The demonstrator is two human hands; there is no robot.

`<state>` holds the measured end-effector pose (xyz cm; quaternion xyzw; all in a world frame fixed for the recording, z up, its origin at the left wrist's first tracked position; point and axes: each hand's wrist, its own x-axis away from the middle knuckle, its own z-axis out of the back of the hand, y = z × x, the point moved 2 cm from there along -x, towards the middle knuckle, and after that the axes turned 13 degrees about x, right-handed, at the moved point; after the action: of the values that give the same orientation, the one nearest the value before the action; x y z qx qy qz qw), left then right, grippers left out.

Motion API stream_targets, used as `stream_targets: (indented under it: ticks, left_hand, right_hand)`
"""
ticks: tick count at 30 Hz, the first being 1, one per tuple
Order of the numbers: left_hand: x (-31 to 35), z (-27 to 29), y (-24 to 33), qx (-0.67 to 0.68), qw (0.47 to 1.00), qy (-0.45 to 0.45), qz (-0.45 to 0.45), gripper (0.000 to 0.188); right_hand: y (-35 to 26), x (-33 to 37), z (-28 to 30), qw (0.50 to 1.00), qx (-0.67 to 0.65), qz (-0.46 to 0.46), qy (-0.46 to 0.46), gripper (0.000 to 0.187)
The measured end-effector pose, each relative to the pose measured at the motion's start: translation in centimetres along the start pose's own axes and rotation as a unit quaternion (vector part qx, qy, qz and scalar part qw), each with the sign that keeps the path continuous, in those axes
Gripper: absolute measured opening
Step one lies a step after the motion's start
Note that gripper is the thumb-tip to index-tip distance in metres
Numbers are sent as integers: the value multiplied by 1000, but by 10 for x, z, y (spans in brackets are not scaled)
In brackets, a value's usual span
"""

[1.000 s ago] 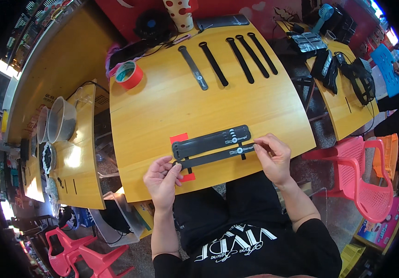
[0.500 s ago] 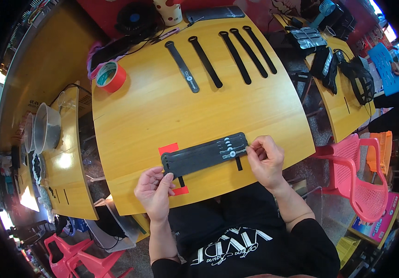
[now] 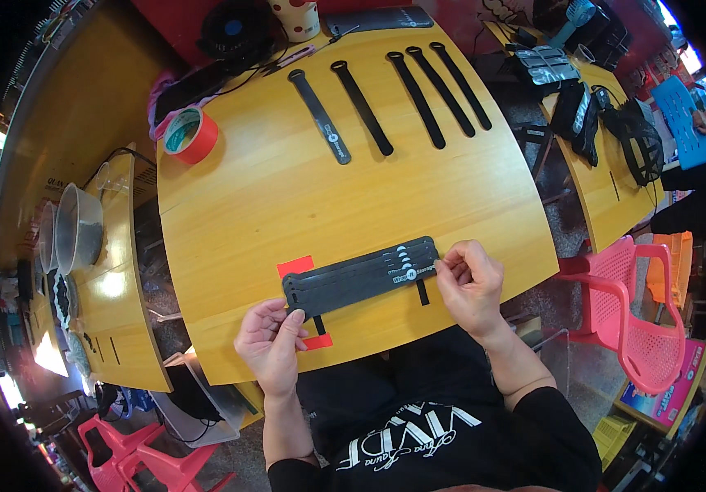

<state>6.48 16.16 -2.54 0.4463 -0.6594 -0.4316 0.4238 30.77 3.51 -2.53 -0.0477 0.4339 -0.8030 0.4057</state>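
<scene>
Our left hand (image 3: 271, 338) has its thumb and fingertips closed on the left end of the front strap (image 3: 353, 294), and our right hand (image 3: 472, 283) pinches the other end between thumb and fingertips. We see this dark grey strap stretched between the two hands, along the near side of a stack of dark straps (image 3: 345, 269) that overlap like a fan. Pale printing marks their right ends. The stack lies near the front edge of the yellow wooden table (image 3: 246, 213). From under it, toward us, two short black bands (image 3: 423, 293) stick out, one near each end. Beside its left end we find a piece of red tape (image 3: 295, 266) on the far side and a second red piece (image 3: 316, 341) on the near side, close to our left hand.

Farther across the table, we have a row of five separate straps: one grey strap (image 3: 320, 116) at the left and four black straps (image 3: 361, 108) to its right. A roll of red tape (image 3: 197, 139) rests by the left edge. At the back we see a spotted cup (image 3: 296, 20) next to a dark fan (image 3: 232, 30).

Beyond, a clear bowl (image 3: 80, 230) stands on the left-hand table, and a pink chair (image 3: 652, 328) stands to our right.
</scene>
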Motion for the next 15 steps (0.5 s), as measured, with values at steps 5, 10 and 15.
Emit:
stream_targets:
  ticks: [5, 10, 15]
  left_hand:
    - [-1, 0, -1, -4, 1000, 0, 1, 22]
    - [-2, 0, 1, 1, 1000, 2, -2, 21]
    - [3, 2, 3, -20, 1000, -1, -14, 17]
  right_hand:
    - [-1, -1, -1, 1000, 14, 2, -1, 17]
    - [-5, -5, -1, 1000, 24, 6, -12, 16]
    - [-8, -7, -3, 999, 17, 32, -28, 12]
